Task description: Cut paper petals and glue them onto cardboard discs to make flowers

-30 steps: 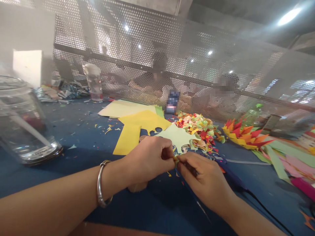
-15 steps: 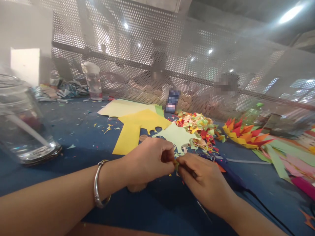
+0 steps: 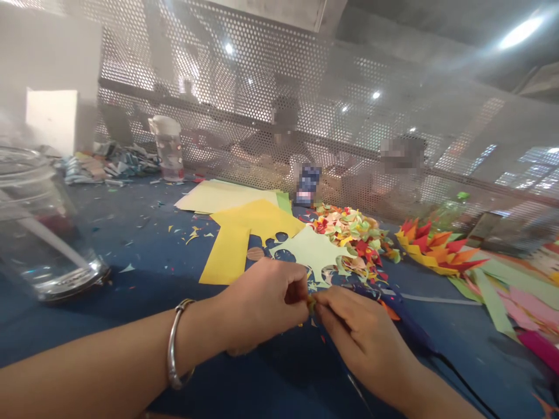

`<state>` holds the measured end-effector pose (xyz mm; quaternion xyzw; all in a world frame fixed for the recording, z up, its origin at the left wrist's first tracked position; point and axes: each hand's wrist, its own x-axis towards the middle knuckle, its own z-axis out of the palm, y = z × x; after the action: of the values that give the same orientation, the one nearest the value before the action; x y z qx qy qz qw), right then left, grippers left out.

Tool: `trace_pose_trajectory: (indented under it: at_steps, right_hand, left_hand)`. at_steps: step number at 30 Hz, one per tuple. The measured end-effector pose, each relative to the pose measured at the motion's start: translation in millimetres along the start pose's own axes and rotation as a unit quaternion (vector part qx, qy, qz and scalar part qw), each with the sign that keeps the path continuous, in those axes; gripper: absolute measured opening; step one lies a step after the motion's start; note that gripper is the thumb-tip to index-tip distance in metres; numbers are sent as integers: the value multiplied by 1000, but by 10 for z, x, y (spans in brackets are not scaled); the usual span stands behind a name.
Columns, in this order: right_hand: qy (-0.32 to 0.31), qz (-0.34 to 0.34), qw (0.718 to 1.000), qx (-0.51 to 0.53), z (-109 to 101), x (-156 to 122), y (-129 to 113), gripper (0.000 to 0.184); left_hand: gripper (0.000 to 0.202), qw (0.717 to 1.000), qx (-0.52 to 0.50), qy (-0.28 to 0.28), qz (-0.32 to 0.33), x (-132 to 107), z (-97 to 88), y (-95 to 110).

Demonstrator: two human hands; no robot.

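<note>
My left hand (image 3: 266, 305), with a silver bangle (image 3: 173, 349) at the wrist, is closed in a pinch. Facing it, my right hand (image 3: 364, 329) pinches too. Between the fingertips of both hands sits a small yellow-green paper piece (image 3: 311, 305), mostly hidden by the fingers. Just beyond them lies a pale green paper sheet (image 3: 317, 250) with scalloped cut edges. Yellow paper (image 3: 227, 256) with cut-outs lies left of it. A thin shiny strand or rod (image 3: 356, 385) shows under my right hand; its kind is unclear.
A pile of small coloured paper pieces (image 3: 353, 230) and a folded paper ornament (image 3: 437, 247) lie right of centre. A dark blue corded tool (image 3: 410, 326) rests beside my right hand. A water jar (image 3: 56, 238) stands left. Behind a phone (image 3: 307, 185) rises a perforated screen (image 3: 244, 64).
The view has tilted slightly, so the tabletop things sit a little lower. Both hands keep their pinch on the small paper piece, with barely any finger movement.
</note>
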<state>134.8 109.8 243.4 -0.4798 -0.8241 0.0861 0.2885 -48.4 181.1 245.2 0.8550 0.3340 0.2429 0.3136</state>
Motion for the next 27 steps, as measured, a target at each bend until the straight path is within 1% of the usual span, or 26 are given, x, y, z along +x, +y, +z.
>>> trace_pose_trajectory:
  at_steps: [4,8,11,14,15,16,19,21,24,27]
  right_hand:
    - [-9,4,1000,-11,-21,-21,18,25]
    - [-1,15,1000,-6,-35,-13,23,23]
    - [24,22,999,-28,-104,-3,31,18]
    - [64,30,993,-90,-263,-67,101,16]
    - [78,42,989,-117,-329,-115,148,15]
    - [83,72,984,-144,-396,-175,207,15]
    - [58,171,963,-201,-555,-389,427,18]
    - [43,227,949,-216,-612,-510,566,21]
    - [22,255,944,-209,-647,-610,703,25]
    - [42,256,940,-223,-671,-663,799,29]
  left_hand:
    - [5,1000,-20,-4,-12,-4,12,58]
    - [2,1000,-21,5,-19,9,9,76]
    - [4,999,-32,31,-20,29,-16,54]
    - [6,996,-57,57,-29,50,-58,32]
    - [7,995,-66,63,-35,58,-70,27]
    - [8,994,-75,65,-43,66,-81,22]
    - [10,991,-104,58,-64,95,-94,4]
    - [9,989,-114,58,-70,113,-89,-21]
    - [10,989,-126,58,-57,136,-68,-88]
    - [13,985,-156,49,-53,155,-48,-168]
